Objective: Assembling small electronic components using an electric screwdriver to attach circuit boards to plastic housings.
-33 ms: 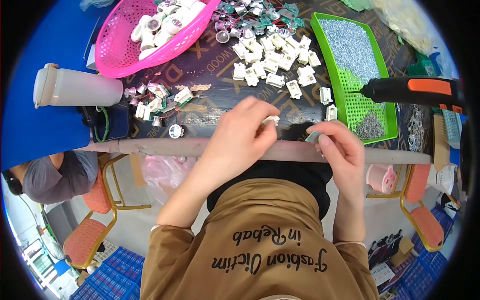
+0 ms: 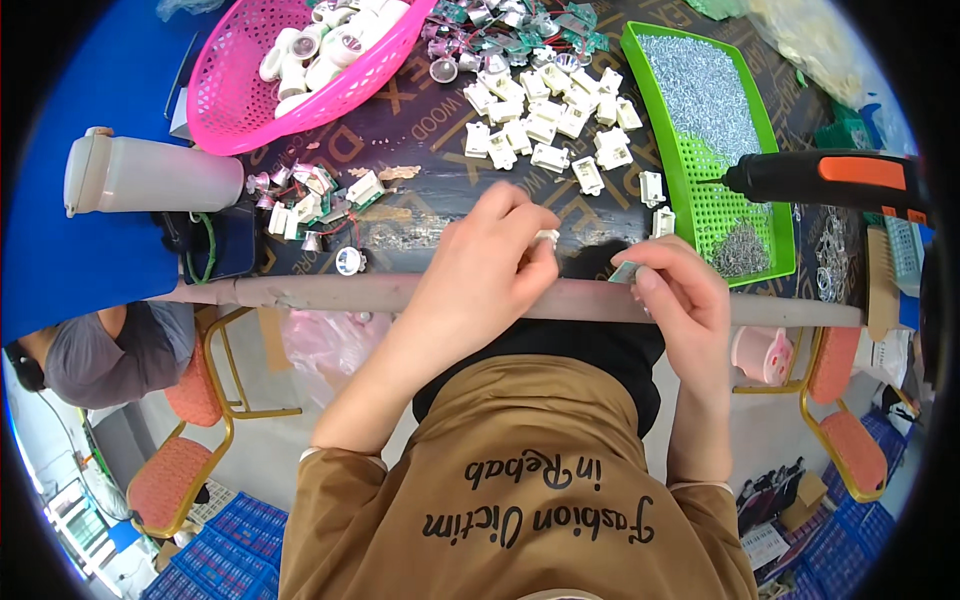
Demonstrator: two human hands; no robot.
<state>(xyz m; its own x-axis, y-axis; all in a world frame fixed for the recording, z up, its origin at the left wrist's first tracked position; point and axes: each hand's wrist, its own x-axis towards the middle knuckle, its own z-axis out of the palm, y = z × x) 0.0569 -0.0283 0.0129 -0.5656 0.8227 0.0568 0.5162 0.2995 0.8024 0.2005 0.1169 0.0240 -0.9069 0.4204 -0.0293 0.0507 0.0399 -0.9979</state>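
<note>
My left hand (image 2: 492, 252) is closed over the table's near edge, its thumb and fingers pinching a small cream plastic housing (image 2: 546, 236), mostly hidden by the fingers. A small green circuit board (image 2: 625, 271) is pinched between the thumb and forefinger of my right hand (image 2: 688, 295), a short way to the right. The two held parts are apart. Beyond my hands lies a loose pile of similar cream housings (image 2: 545, 122). A smaller group of finished-looking housings with boards, red wires and reflectors (image 2: 310, 200) lies to the left, with a round reflector (image 2: 350, 261) by the edge.
A green tray (image 2: 782, 235) of screws stands at right, a black-and-orange electric screwdriver (image 2: 840, 180) reaching over it. At the far left are a pink basket (image 2: 215, 105) of white lamp parts and a plastic jug (image 2: 155, 175). Wired reflectors and boards (image 2: 520, 30) lie at the back.
</note>
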